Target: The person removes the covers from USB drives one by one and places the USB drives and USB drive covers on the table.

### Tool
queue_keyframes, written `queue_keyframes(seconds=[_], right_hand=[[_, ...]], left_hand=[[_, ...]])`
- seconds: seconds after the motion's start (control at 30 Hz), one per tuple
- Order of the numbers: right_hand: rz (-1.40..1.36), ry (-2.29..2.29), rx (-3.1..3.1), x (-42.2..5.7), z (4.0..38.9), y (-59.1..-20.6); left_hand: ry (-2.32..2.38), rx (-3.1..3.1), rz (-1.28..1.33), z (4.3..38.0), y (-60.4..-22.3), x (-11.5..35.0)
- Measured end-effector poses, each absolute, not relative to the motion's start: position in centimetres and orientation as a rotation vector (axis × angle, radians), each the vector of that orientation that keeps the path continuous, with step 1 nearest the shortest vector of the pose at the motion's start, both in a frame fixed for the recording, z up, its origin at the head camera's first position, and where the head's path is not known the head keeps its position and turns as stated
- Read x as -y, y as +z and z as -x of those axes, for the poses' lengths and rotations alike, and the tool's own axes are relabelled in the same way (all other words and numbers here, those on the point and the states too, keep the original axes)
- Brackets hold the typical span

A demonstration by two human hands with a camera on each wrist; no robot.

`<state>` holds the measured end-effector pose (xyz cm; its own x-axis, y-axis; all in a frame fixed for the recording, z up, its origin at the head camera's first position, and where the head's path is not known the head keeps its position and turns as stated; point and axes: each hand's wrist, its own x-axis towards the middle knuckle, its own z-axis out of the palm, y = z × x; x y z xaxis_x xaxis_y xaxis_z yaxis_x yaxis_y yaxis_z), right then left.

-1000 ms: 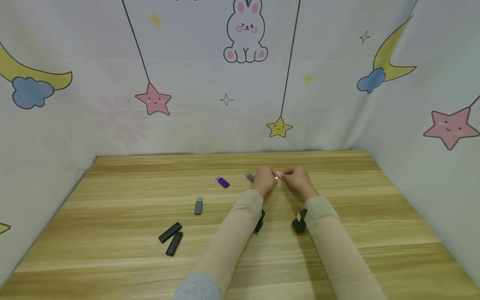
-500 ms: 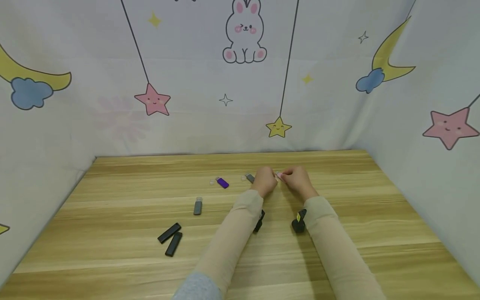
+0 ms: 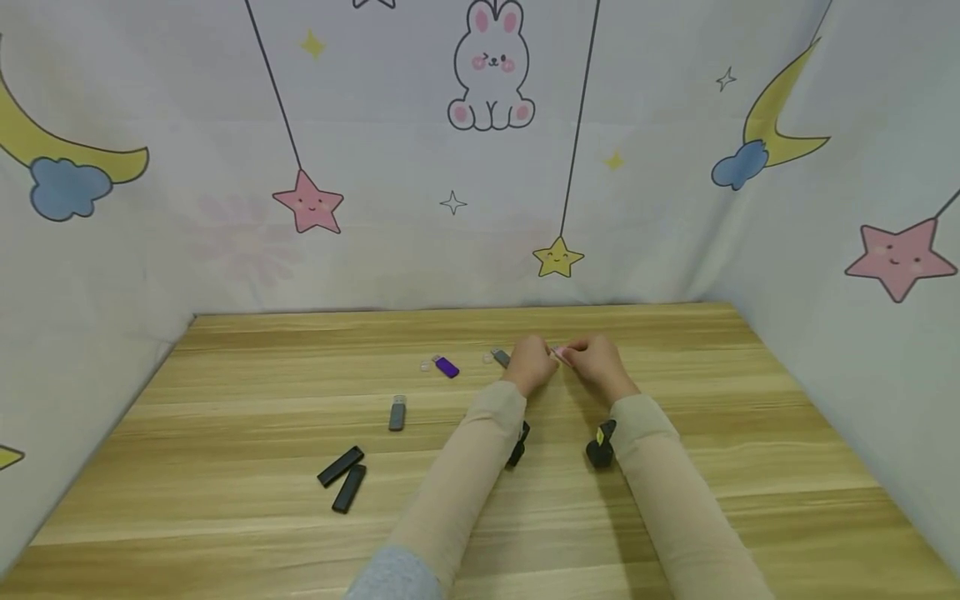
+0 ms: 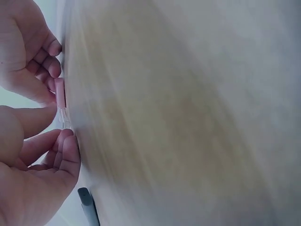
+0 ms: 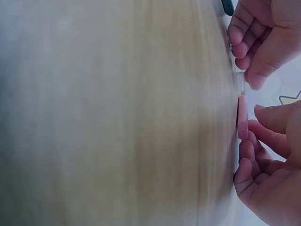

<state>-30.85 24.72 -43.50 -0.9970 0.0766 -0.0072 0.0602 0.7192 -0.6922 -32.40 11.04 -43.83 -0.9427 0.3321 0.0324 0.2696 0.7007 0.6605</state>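
At the back of the table, my right hand (image 3: 596,365) pinches a pink USB flash drive (image 5: 242,117) by its body. Its connector end points left, towards my left hand (image 3: 530,365). Thumb and fingers of that hand hold a small clear cap (image 5: 239,81), which is lined up with the drive and overlaps its connector in the left wrist view. The two hands are close together, low over the wood. Beside the left hand lies a grey USB flash drive (image 3: 501,357), partly hidden by it, with a loose clear cap (image 3: 487,358) at its connector end.
A purple USB flash drive (image 3: 447,367) and its loose clear cap (image 3: 425,367) lie further left. Nearer stands out a capped grey flash drive (image 3: 397,413). Two black sticks, one upper (image 3: 341,466) and one lower (image 3: 349,488), lie at the front left. A printed curtain (image 3: 390,250) borders the table.
The pink flash drive's bright connector end, seen between the hands a second ago, now sits closer to the left fingers. Both hands stay nearly in place; the head view shifts slightly.
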Motion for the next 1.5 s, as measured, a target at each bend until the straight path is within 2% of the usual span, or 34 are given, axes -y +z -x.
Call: queue_keyframes(seconds=[0.2, 0.47, 0.6, 0.8, 1.17, 1.5], right_hand=[[0.132, 1.345, 2.861, -24.5, 30.4, -42.8], [0.006, 1.212, 2.903, -24.4, 30.1, -40.5], [-0.066, 1.198, 2.911, -24.3, 29.7, -39.4], [-0.166, 1.183, 2.901, -23.4, 28.8, -37.9], [-0.467, 1.021, 2.849, -19.2, 26.3, -34.0], [-0.747, 0.928, 2.753, -14.7, 24.2, -32.0]], left_hand=[[1.149, -2.776, -0.521, 31.7, -43.0, -10.4], [1.218, -2.695, -0.612, 31.3, -40.0, -8.8], [1.239, -2.68, -0.733, 31.3, -39.0, -7.0], [1.098, -2.702, -0.757, 30.2, -36.3, -3.0], [0.997, -2.818, -0.889, 27.4, -32.1, 3.7], [0.962, -2.908, -0.943, 25.3, -29.7, 7.9]])
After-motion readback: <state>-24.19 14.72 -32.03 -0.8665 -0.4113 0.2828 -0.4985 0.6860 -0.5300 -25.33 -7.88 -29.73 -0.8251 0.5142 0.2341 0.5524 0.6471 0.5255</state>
